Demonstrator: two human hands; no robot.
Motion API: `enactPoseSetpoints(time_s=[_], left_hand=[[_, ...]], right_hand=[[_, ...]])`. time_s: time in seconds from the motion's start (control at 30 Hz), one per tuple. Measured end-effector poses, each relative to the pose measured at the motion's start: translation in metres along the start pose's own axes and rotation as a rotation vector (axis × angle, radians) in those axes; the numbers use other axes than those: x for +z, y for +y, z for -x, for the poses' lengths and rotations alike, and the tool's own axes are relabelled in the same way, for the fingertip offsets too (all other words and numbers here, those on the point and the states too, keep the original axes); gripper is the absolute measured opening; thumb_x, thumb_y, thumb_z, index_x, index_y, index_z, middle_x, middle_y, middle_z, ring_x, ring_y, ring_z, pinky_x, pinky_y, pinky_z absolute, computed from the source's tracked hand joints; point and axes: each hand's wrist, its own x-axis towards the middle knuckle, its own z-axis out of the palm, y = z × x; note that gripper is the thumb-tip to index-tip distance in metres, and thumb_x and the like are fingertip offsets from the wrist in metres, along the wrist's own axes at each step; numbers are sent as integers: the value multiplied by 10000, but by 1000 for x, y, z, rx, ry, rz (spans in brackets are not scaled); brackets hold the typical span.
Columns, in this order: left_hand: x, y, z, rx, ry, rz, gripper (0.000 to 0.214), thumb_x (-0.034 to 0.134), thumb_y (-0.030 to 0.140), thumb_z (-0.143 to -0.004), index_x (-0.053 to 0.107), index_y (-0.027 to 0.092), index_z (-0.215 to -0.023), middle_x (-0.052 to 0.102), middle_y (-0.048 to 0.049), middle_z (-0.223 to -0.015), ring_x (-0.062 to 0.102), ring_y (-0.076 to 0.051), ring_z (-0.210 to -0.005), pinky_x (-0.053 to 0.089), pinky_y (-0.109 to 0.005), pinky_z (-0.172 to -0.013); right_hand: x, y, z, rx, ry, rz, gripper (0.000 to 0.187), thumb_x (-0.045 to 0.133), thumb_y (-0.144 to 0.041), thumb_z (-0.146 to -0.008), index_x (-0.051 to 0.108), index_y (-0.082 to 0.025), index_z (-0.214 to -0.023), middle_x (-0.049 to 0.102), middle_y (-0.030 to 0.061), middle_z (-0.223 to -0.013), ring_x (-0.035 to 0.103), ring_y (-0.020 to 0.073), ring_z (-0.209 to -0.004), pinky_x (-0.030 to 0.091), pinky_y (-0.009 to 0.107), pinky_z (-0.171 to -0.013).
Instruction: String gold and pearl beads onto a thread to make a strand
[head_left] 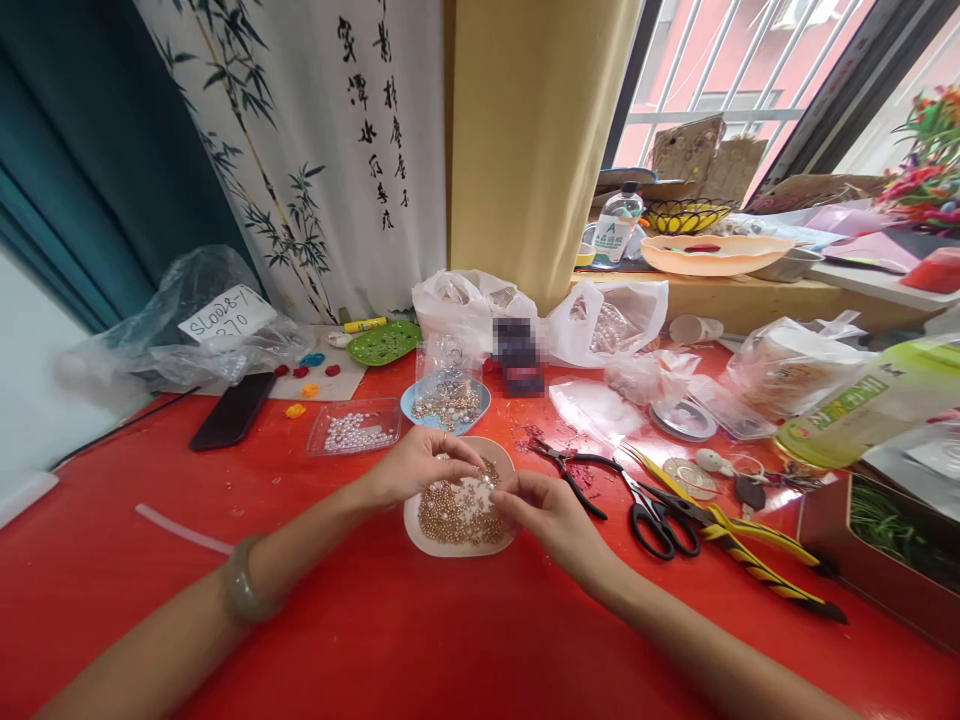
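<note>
My left hand [427, 466] and my right hand [544, 512] meet above a pale dish [459, 550] that holds many small gold beads [450, 515]. Thumb and forefinger are pinched together on each hand. A tiny shiny, whitish piece [487, 481] shows between the fingertips; it looks bead-like, but its exact kind is too small to tell. Just behind the dish, a blue dish [406, 405] contains mixed gold and pearly beads. Left of that, a clear plastic tray [315, 440] holds white pearl beads [356, 433].
Black-handled pliers [574, 480], scissors [645, 510] and yellow-black pliers [750, 550] lie right of my right hand. A phone [233, 410] rests at the left. Plastic bags [607, 325] line the back. A box of green strands [832, 530] stands at the right edge.
</note>
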Motion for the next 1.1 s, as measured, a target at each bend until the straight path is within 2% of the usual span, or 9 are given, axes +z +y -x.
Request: enactPoseSetpoints(time_s=[0.57, 0.8, 0.97, 1.1], left_hand=[[-1, 0, 2, 38, -12, -21, 108, 627, 204, -644, 671, 143, -720, 650, -25, -685, 547, -108, -618, 423, -212, -580], [3, -2, 0, 16, -40, 29, 125, 658, 225, -618, 675, 137, -705, 658, -29, -704, 570, -124, -658, 444, -232, -634], [9, -7, -4, 73, -45, 120, 184, 665, 196, -611, 669, 140, -787, 656, -39, -799, 580, -129, -710, 452, -232, -646], [10, -9, -6, 103, -133, 190, 283, 675, 193, -607, 648, 139, -884, 642, -34, -804, 582, -137, -754, 457, -230, -650]], right_hand=[[-1, 1, 1, -15, -38, -10, 138, 550, -271, -728, 561, -152, -660, 545, -13, -590, 500, 104, -539, 381, 216, -515], [-1, -5, 0, 0, -29, -5, 203, 558, -326, -719, 557, -145, -629, 531, -13, -558, 487, 103, -514, 385, 216, -504], [-4, -5, -1, -5, -44, 24, 256, 576, -389, -693, 555, -152, -598, 512, -18, -533, 480, 109, -505, 401, 222, -510], [-10, 2, -6, -4, -33, 123, 281, 581, -429, -686, 580, -163, -596, 521, -6, -534, 477, 120, -510, 395, 211, -485]])
